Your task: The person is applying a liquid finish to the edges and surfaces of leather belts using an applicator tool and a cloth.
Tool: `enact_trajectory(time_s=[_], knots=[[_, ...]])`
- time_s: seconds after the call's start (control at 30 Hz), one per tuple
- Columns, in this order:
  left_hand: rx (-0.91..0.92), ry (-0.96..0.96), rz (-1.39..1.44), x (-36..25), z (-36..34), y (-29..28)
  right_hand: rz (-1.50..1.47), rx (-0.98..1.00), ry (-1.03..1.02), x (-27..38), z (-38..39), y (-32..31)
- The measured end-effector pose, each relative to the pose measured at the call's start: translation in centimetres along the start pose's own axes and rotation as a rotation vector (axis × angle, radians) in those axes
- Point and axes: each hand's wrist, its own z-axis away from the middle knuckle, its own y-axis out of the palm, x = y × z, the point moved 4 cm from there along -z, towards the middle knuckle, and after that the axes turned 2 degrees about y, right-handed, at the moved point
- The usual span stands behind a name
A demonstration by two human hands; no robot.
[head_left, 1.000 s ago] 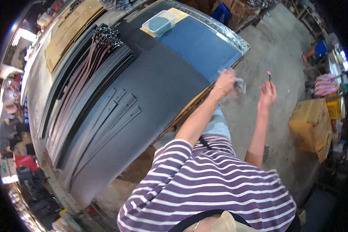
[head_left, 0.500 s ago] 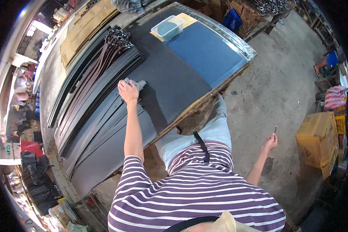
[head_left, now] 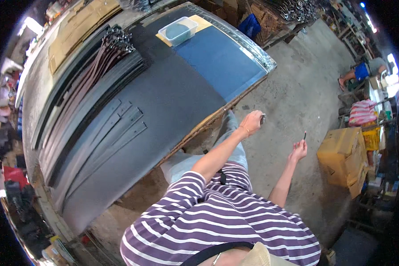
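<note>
Past the table's edge, over the floor, my left hand is curled closed around a grey cloth, of which only a small part shows. Farther right, my right hand pinches a thin dark stick, held upright; its exact kind is too small to tell. The hands are apart. On the table several long dark strips lie fanned out. Beside them rest a thick stack of black strips and a bundle of brown straps with metal fittings at the far end.
A clear plastic tub with greyish contents stands near a blue sheet on the table. Flat cardboard lies at the far left. To the right are a cardboard box, a striped bag and another person farther off.
My left hand has left the strips and swung right with the cloth, off the table and closer to my right hand. The right hand still holds the stick. The view has shifted right.
</note>
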Motion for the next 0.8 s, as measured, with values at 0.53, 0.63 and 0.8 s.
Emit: enact_trajectory(time_s=[0.53,0.63,0.8], knots=[[-0.826,-0.27,-0.816,5.4,17.3,-41.2,0.107,0.87,0.153,0.2,11.7,18.0],[-1.028,-0.577,-1.096,6.0,32.3,-44.7,0.14,1.029,0.146,0.3,14.0,22.2],[-0.933,-0.986,-1.091,6.8,51.9,-45.8,0.14,1.264,0.174,0.0,20.2,29.0]])
